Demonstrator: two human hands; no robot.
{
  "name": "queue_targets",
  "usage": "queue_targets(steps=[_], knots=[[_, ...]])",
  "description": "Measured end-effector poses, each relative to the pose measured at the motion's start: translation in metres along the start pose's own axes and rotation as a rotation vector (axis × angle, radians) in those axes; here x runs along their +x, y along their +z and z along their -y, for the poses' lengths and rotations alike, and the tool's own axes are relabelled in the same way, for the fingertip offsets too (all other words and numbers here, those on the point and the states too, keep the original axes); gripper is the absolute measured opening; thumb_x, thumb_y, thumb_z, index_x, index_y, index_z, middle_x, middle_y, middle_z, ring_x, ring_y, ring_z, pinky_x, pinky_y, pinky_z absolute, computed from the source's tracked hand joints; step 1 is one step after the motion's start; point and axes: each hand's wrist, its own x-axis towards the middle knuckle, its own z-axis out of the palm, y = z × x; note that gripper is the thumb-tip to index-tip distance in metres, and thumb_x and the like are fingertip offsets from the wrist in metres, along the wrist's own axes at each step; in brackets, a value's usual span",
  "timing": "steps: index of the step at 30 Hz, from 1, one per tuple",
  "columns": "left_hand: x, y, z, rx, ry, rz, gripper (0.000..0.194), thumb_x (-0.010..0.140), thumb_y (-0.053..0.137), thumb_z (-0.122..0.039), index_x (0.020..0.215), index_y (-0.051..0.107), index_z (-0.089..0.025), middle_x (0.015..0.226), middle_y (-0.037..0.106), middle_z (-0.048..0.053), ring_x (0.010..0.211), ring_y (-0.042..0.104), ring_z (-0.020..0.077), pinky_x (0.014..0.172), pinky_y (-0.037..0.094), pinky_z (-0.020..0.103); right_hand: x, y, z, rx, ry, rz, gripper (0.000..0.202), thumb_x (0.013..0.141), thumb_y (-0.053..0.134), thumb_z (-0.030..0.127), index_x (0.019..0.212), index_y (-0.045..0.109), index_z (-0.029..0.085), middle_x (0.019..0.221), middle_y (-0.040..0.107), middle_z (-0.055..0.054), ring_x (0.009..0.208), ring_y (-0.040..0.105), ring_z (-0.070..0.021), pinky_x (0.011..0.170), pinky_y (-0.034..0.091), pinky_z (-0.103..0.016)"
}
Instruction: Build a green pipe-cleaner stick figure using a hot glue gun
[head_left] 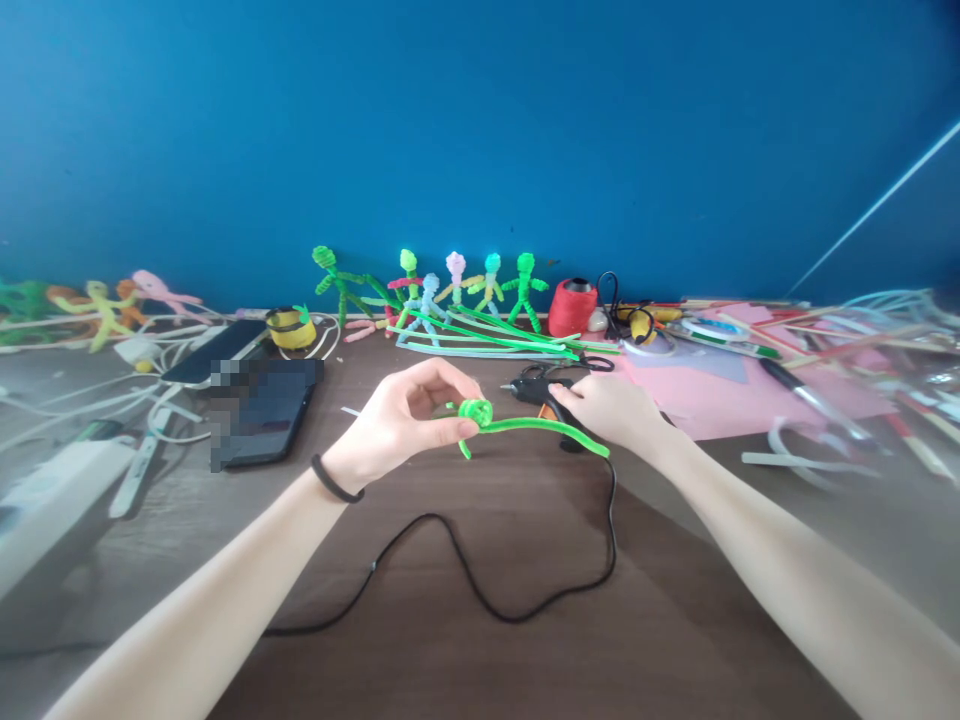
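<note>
Between the thumb and fingers of my left hand point(416, 415) is a bright green pipe cleaner point(540, 424). One part is wound into a small coil, a long tail stretches right and a short end hangs below. My right hand point(600, 405) is closed at the black glue gun point(559, 390), its thumb on the back of the body; the other fingers are partly hidden. The gun's nozzle points left, and an orange trigger shows beneath. A black cord point(480, 590) runs from the gun in curves across the table toward the lower left.
Several pipe-cleaner figures point(526, 285) stand along the blue wall, behind a pile of loose pipe cleaners point(510, 335). Red thread spool point(574, 308), scissors point(592, 364) and pink paper point(675, 395) lie right. Two phones point(274, 410), yellow tape point(291, 328) and white cables point(176, 380) occupy the left.
</note>
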Motion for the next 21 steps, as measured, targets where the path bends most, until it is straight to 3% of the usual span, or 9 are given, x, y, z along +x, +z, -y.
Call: queue_targets(steps=[3, 6, 8, 11, 14, 18, 21], knots=[[0.0, -0.001, 0.001, 0.032, 0.012, -0.013, 0.022, 0.061, 0.073, -0.017, 0.078, 0.058, -0.014, 0.084, 0.062, 0.004, 0.079, 0.058, 0.0135, 0.067, 0.049, 0.024, -0.007, -0.017, 0.011, 0.312, -0.134, 0.086, 0.048, 0.085, 0.034, 0.049, 0.058, 0.058, 0.018, 0.058, 0.06, -0.005, 0.056, 0.055, -0.0168, 0.054, 0.035, -0.028], [0.0, -0.001, 0.003, 0.074, 0.038, -0.023, 0.022, 0.062, 0.072, -0.019, 0.077, 0.057, -0.014, 0.085, 0.063, 0.005, 0.079, 0.059, 0.0146, 0.067, 0.049, 0.026, -0.017, -0.03, 0.022, 0.635, -0.287, 0.279, 0.048, 0.085, 0.035, 0.052, 0.063, 0.06, 0.017, 0.063, 0.063, -0.004, 0.057, 0.054, -0.0145, 0.053, 0.035, -0.026], [0.001, 0.0, 0.004, 0.118, 0.051, -0.035, 0.022, 0.063, 0.072, -0.021, 0.077, 0.057, -0.014, 0.085, 0.063, 0.006, 0.079, 0.06, 0.015, 0.069, 0.049, 0.027, -0.025, -0.036, 0.028, 0.686, -0.369, 0.323, 0.043, 0.084, 0.04, 0.05, 0.068, 0.062, 0.017, 0.069, 0.065, -0.005, 0.063, 0.056, -0.0143, 0.055, 0.036, -0.026], [0.001, 0.001, 0.004, 0.2, 0.052, -0.045, 0.02, 0.064, 0.071, -0.021, 0.078, 0.059, -0.014, 0.086, 0.064, 0.006, 0.081, 0.06, 0.0153, 0.072, 0.048, 0.028, -0.031, -0.038, 0.032, 0.69, -0.407, 0.342, 0.034, 0.082, 0.047, 0.047, 0.075, 0.061, 0.017, 0.057, 0.059, -0.001, 0.055, 0.052, -0.012, 0.052, 0.034, -0.024], [0.001, 0.001, 0.004, 0.242, 0.041, -0.039, 0.02, 0.064, 0.071, -0.023, 0.079, 0.06, -0.014, 0.085, 0.065, 0.006, 0.082, 0.06, 0.016, 0.074, 0.048, 0.028, -0.033, -0.036, 0.034, 0.669, -0.41, 0.26, 0.029, 0.08, 0.05, 0.044, 0.077, 0.059, 0.017, 0.055, 0.054, 0.002, 0.05, 0.047, -0.0099, 0.05, 0.033, -0.023], [0.0, 0.003, 0.004, 0.227, 0.002, -0.004, 0.021, 0.065, 0.07, -0.023, 0.08, 0.06, -0.014, 0.085, 0.065, 0.005, 0.08, 0.06, 0.0153, 0.07, 0.049, 0.027, -0.035, -0.034, 0.036, 0.605, -0.457, 0.056, 0.019, 0.079, 0.054, 0.035, 0.075, 0.06, 0.018, 0.075, 0.062, -0.002, 0.065, 0.052, -0.0127, 0.058, 0.037, -0.024], [-0.001, 0.007, 0.003, 0.235, -0.019, 0.002, 0.021, 0.065, 0.07, -0.024, 0.08, 0.06, -0.015, 0.083, 0.065, 0.004, 0.077, 0.06, 0.0148, 0.067, 0.05, 0.026, -0.039, -0.035, 0.04, 0.55, -0.48, -0.052, 0.015, 0.08, 0.053, 0.03, 0.074, 0.059, 0.018, 0.076, 0.063, -0.002, 0.066, 0.054, -0.0135, 0.059, 0.038, -0.025]])
